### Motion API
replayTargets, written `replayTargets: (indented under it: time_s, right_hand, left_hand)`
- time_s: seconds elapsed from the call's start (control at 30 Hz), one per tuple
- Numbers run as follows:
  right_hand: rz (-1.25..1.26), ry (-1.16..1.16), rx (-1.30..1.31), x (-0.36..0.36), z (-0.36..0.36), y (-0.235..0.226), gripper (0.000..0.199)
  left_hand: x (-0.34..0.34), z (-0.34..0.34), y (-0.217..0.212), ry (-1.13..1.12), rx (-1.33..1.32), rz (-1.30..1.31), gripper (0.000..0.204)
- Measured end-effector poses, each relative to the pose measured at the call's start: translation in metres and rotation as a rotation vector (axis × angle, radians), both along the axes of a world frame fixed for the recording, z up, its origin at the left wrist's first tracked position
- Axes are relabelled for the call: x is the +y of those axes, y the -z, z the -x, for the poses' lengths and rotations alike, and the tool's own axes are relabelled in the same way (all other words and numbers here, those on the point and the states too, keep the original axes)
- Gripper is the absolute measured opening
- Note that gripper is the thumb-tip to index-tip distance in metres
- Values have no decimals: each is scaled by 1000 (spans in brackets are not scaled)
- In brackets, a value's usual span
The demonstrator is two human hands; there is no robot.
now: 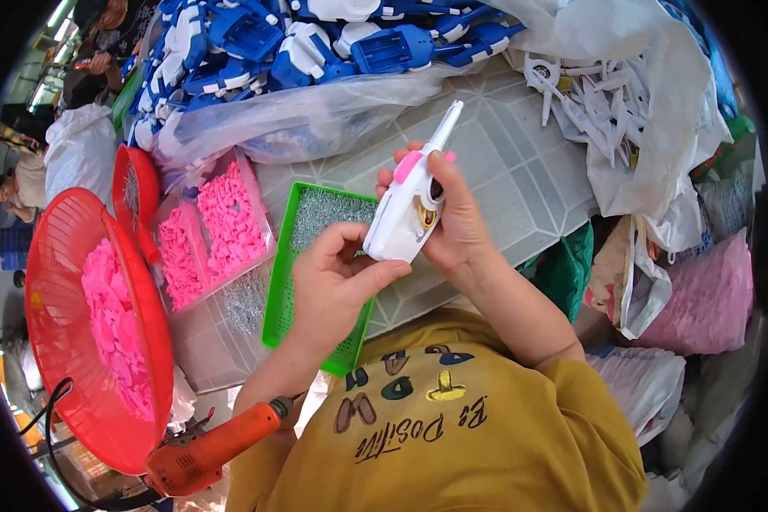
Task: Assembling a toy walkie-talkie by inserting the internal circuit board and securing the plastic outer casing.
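Note:
Both hands hold a white plastic casing [401, 218] with a long tapered tip, pink side pieces and a yellowish part in an opening. My left hand [337, 277] pinches its lower end between thumb and fingers. Higher up, my right hand [459, 213] wraps round the body, its thumb beside the pink piece. Below the casing lies a green perforated tray [283, 264] with many small silvery screws [328, 213] at its far end. An orange electric screwdriver [218, 448] is by my left forearm, its cord trailing left.
Left of the tray, a clear divided box [260, 192] holds small pink parts. A red basket [51, 316] contains larger pink pieces, and a red scoop [145, 179] is behind it. Blue-and-white casings [392, 49] fill a plastic bag at the back. White parts [606, 102] lie back right.

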State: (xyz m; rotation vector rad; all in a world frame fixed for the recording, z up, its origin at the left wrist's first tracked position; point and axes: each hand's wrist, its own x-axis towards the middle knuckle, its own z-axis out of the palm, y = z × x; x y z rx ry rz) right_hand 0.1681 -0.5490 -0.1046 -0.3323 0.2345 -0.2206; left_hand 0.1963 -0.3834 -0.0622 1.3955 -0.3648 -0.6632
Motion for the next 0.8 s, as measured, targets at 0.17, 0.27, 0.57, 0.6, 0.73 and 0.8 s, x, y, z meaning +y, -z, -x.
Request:
replayTargets:
  time_s: [0.17,0.27,0.57,0.6,0.73,0.8]
  right_hand:
    - [-71,0,-38,-6,-1,7,40]
    - [-59,-10,4,-6,-2,0,39]
    - [844,-231,80,-4,7,-22,26]
    - [1010,-238,31,0,8,-24,27]
    - [1146,-287,102,20,7,-36,27]
    - [1164,-278,115,28,6,-39,28]
  left_hand:
    - [0,-2,2,18,-86,-121,29]
    - [2,-1,6,17,-105,-105,28]
    - [15,-28,4,-77,-565,-179,52]
    - [15,-35,-1,-127,-698,-169,44]
    - [19,-43,-16,-160,-528,-82,26]
    - [20,-41,-19,-166,-444,-32,24]
